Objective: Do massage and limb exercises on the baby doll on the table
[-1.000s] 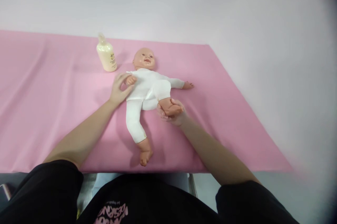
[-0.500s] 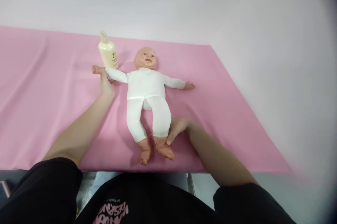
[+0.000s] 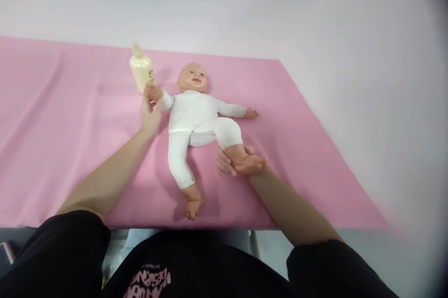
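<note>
The left hand [image 3: 150, 118] has its fingers clamped around 1 wrist of the doll [image 3: 194, 111], which lies face-up between both hands; the right hand [image 3: 226, 163] wraps its fingers around 1 ankle. Beyond the left fingers stands a pump bottle [image 3: 140, 71], its label [image 3: 150, 75] illegible. Nearer than both, pink shirt lettering [image 3: 150, 279] partly reads "DESI".

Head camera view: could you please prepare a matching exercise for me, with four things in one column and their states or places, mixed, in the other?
Things:
1. pump bottle
2. left hand
3. right hand
4. baby doll

States or places:
A. around the ankle of a bent leg
B. lying on its back
C. standing upright
D. at a wrist

Pairs: 1-C, 2-D, 3-A, 4-B
</note>
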Demonstrator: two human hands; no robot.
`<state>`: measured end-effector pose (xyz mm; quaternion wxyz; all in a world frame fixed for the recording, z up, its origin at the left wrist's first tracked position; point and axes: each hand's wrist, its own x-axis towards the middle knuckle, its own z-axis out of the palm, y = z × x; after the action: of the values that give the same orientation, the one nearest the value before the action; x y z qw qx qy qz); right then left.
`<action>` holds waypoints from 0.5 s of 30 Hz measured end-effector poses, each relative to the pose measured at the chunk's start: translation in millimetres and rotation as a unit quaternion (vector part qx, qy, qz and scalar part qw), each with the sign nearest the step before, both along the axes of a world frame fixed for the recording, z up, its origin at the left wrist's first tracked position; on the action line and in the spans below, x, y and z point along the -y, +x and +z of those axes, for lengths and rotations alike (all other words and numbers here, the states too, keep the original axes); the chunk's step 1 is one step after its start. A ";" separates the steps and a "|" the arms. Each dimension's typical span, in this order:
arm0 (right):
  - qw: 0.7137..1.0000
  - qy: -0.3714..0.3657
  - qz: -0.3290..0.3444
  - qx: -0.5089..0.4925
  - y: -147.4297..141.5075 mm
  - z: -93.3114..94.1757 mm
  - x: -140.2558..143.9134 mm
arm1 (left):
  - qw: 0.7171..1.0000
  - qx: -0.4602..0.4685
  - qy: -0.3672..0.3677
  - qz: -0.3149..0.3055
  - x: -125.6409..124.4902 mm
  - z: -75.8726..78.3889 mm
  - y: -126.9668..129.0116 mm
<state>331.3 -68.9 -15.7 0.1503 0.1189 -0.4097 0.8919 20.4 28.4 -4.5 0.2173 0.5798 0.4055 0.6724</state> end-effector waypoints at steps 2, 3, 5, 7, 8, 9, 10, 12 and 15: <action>0.995 -0.039 -0.088 0.006 -3.2 7.8 -1.4 | 0.991 -0.129 0.036 -0.020 10.3 4.1 6.5; 0.989 -0.066 -0.131 0.033 -4.6 12.9 -1.8 | 0.978 -0.198 0.054 -0.036 15.0 6.2 9.3; 0.967 -0.124 -0.201 0.096 -6.7 21.8 -2.1 | 0.945 -0.308 0.085 -0.070 22.1 10.1 13.6; 0.945 -0.163 -0.240 0.149 -8.1 26.5 -2.6 | 0.920 -0.369 0.102 -0.085 25.5 13.1 15.9; 0.936 -0.176 -0.253 0.171 -8.6 26.9 -2.9 | 0.912 -0.387 0.104 -0.086 25.9 14.1 16.3; 0.928 -0.183 -0.262 0.189 -9.0 26.4 -3.4 | 0.906 -0.402 0.104 -0.084 25.8 14.8 16.3; 0.923 -0.187 -0.268 0.205 -9.4 25.3 -4.0 | 0.900 -0.415 0.103 -0.083 25.3 15.2 16.0; 0.915 -0.191 -0.277 0.224 -10.1 22.9 -4.9 | 0.892 -0.431 0.109 -0.083 24.4 15.5 15.3; 0.908 -0.192 -0.288 0.237 -11.3 22.6 -5.5 | 0.887 -0.435 0.125 -0.086 24.3 15.4 15.1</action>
<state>319.9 -63.5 6.9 0.3195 -0.2500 -0.2706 0.8730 35.5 4.0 10.9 0.0020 0.8694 0.3202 0.3763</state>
